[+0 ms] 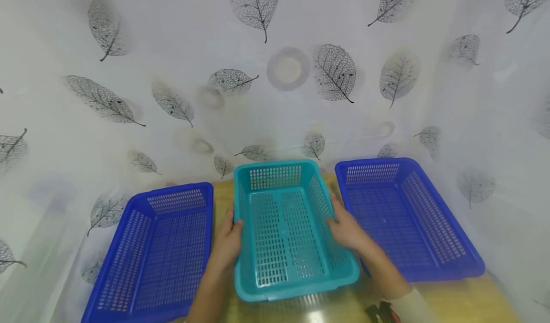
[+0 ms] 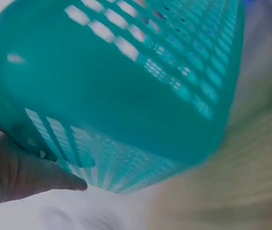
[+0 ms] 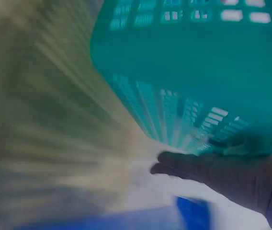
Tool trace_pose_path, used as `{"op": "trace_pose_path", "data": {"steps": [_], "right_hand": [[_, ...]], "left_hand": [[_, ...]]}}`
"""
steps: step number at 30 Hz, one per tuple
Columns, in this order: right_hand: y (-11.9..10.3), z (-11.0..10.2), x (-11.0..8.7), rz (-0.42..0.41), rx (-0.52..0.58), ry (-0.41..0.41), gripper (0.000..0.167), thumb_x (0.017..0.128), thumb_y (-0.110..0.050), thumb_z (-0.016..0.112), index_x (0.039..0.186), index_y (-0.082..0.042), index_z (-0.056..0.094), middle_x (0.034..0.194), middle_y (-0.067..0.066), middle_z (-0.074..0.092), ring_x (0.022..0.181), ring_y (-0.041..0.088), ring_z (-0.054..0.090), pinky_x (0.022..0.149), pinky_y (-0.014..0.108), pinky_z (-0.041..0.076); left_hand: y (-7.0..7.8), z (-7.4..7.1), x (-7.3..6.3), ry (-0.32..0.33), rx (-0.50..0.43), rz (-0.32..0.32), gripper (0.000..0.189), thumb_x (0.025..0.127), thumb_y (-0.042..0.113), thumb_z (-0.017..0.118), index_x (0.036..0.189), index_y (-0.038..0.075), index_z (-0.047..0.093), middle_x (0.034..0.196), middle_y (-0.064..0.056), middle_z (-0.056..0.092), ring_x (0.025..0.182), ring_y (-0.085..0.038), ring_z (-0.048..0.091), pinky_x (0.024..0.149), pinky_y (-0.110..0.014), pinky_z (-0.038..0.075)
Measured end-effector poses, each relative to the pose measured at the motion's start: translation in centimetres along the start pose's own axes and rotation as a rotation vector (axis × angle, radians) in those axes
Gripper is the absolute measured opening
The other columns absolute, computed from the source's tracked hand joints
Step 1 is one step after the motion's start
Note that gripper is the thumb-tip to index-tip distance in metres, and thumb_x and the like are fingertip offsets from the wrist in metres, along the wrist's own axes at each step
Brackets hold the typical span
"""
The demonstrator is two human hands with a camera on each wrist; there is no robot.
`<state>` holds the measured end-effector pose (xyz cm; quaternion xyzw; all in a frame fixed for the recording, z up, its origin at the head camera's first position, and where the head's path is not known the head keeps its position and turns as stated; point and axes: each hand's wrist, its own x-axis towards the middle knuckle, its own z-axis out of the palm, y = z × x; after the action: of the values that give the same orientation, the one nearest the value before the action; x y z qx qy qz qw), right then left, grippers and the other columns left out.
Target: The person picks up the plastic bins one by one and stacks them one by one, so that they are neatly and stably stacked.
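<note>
A teal plastic basket (image 1: pixel 283 227) with slotted walls is held between the two hands, its near end raised off the table. The left hand (image 1: pixel 228 244) grips its left long side, thumb over the rim. On the opposite side, the right hand (image 1: pixel 345 227) holds the right wall, the thumb at the rim and the other fingers outside. From the left wrist, the left hand (image 2: pixel 26 167) lies along the basket's (image 2: pixel 102 86) slotted side. In the right wrist view, the right hand (image 3: pixel 222 172) lies against the basket's (image 3: pixel 188 57) side. Inside, the basket holds nothing visible.
One blue basket (image 1: pixel 210 227) stands left of the teal one, another blue basket (image 1: pixel 429 208) on the right, close to the right forearm. Beneath is a yellowish wooden table (image 1: pixel 485 296). A white leaf-printed sheet (image 1: pixel 288 117) hangs behind. A small dark object (image 1: pixel 382 311) lies near the right sleeve.
</note>
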<state>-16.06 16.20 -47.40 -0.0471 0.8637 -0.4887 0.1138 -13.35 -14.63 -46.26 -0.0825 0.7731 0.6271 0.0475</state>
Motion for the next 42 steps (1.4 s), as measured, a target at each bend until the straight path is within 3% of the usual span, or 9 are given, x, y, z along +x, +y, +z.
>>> {"op": "trace_pose_path", "data": {"steps": [2,5,12,19,28,31,35,38,42], "right_hand": [[-1.4,-2.1,-0.9,0.003,0.029,-0.035,0.076,0.109,-0.002,0.039,0.171,-0.014,-0.003,0.165,0.037,0.026,0.127,0.056,0.057,0.089,0.061,0.06],[-3.3,-5.4,-2.1,-0.017,0.02,-0.047,0.077,0.111,-0.005,0.038,0.172,-0.024,-0.005,0.162,0.039,0.03,0.105,0.045,0.068,0.068,0.045,0.065],[-4.4,-11.5,-4.3,-0.067,-0.074,-0.001,0.077,0.112,-0.008,0.039,0.171,-0.029,-0.007,0.158,0.041,0.032,0.099,0.043,0.071,0.06,0.043,0.064],[-1.2,-16.2,-5.9,-0.085,-0.248,0.082,0.074,0.112,-0.012,0.045,0.171,-0.013,0.001,0.148,0.043,0.044,0.099,0.045,0.071,0.065,0.049,0.064],[2.8,-22.5,-8.0,-0.047,-0.283,0.07,0.073,0.114,-0.019,0.043,0.171,-0.018,-0.003,0.155,0.047,0.026,0.09,0.038,0.069,0.06,0.046,0.063],[4.1,-23.9,-8.5,-0.061,-0.327,0.088,0.072,0.114,-0.018,0.045,0.171,-0.012,0.0,0.156,0.047,0.026,0.104,0.049,0.064,0.075,0.063,0.06],[5.7,-25.4,-8.7,-0.048,-0.362,0.102,0.072,0.114,-0.02,0.045,0.17,-0.006,0.002,0.16,0.047,0.019,0.133,0.071,0.034,0.094,0.088,0.035],[6.7,-26.2,-8.8,0.001,-0.347,0.094,0.073,0.115,-0.022,0.043,0.169,-0.006,-0.003,0.162,0.046,0.013,0.136,0.075,0.026,0.097,0.089,0.03],[7.9,-26.7,-9.1,0.015,-0.337,0.096,0.074,0.115,-0.023,0.042,0.169,-0.007,-0.006,0.162,0.047,0.009,0.133,0.075,0.03,0.096,0.086,0.036]], "left_hand": [[2.1,0.0,-1.5,-0.032,-0.051,0.062,0.065,0.114,0.009,0.033,0.171,0.018,0.004,0.178,-0.004,0.002,0.163,-0.029,0.001,0.13,-0.057,0.002],[4.1,0.7,-2.9,-0.06,-0.031,0.171,0.064,0.115,0.011,0.033,0.171,0.021,0.004,0.177,0.001,0.004,0.163,-0.025,0.004,0.131,-0.054,0.005],[6.0,4.2,-3.2,-0.142,0.008,0.294,0.066,0.115,0.012,0.033,0.17,0.027,0.0,0.176,0.001,0.012,0.16,-0.026,0.016,0.127,-0.052,0.021],[7.6,9.3,-2.7,-0.195,0.058,0.325,0.068,0.115,0.015,0.036,0.169,0.026,-0.003,0.175,0.005,0.011,0.16,-0.02,0.016,0.129,-0.049,0.018],[9.4,15.3,-2.7,-0.247,0.199,0.365,0.068,0.116,0.022,0.036,0.169,0.013,-0.005,0.174,0.003,-0.004,0.161,-0.014,0.002,0.131,-0.041,0.008],[9.5,16.9,-2.6,-0.261,0.229,0.371,0.068,0.116,0.023,0.037,0.169,0.011,-0.003,0.175,0.0,-0.003,0.161,-0.014,0.002,0.131,-0.04,0.009],[10.0,18.7,-2.4,-0.275,0.272,0.392,0.068,0.116,0.023,0.038,0.169,0.007,0.0,0.175,-0.004,0.0,0.162,-0.016,0.003,0.13,-0.04,0.01],[10.5,20.0,-2.1,-0.285,0.305,0.411,0.067,0.116,0.024,0.036,0.169,0.005,0.0,0.175,-0.008,0.001,0.162,-0.019,0.003,0.13,-0.041,0.01],[10.7,21.6,-1.9,-0.295,0.341,0.4,0.065,0.116,0.026,0.033,0.169,0.003,0.002,0.176,-0.009,-0.001,0.162,-0.02,0.002,0.131,-0.043,0.011]]}}
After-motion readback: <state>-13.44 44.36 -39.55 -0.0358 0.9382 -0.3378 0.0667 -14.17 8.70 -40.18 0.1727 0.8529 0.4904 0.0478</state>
